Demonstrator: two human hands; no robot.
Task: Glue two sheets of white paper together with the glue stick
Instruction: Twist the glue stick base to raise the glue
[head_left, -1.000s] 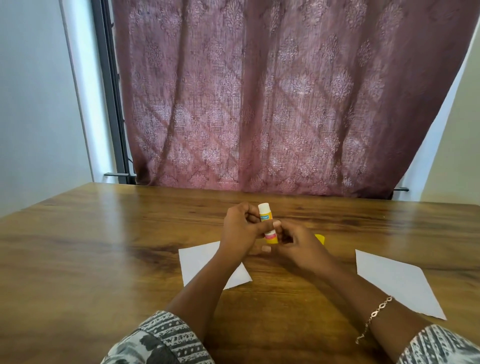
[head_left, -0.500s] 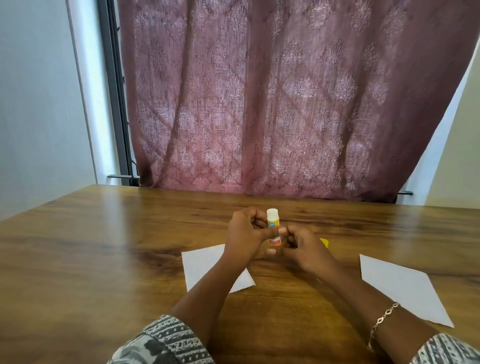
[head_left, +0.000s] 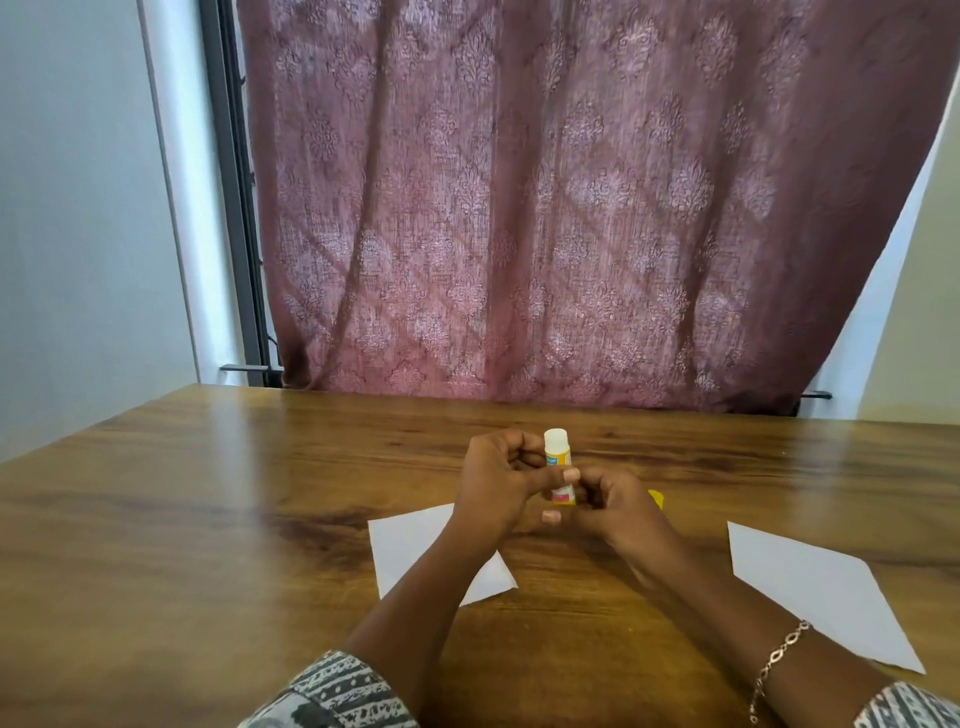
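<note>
An upright glue stick, yellow-bodied with its white glue end up, is held above the table between both hands. My left hand grips its middle with thumb and fingers. My right hand curls around its lower end. One white sheet lies under my left forearm, partly hidden. A second white sheet lies flat to the right. A small yellow piece, probably the cap, peeks out behind my right hand.
The wooden table stretches wide to the left and back. A maroon patterned curtain hangs behind the far edge, beside a dark window frame.
Both hands keep hold of the glue stick in nearly the same spot. The grip on the stick has shifted slightly. The sheets lie unmoved.
</note>
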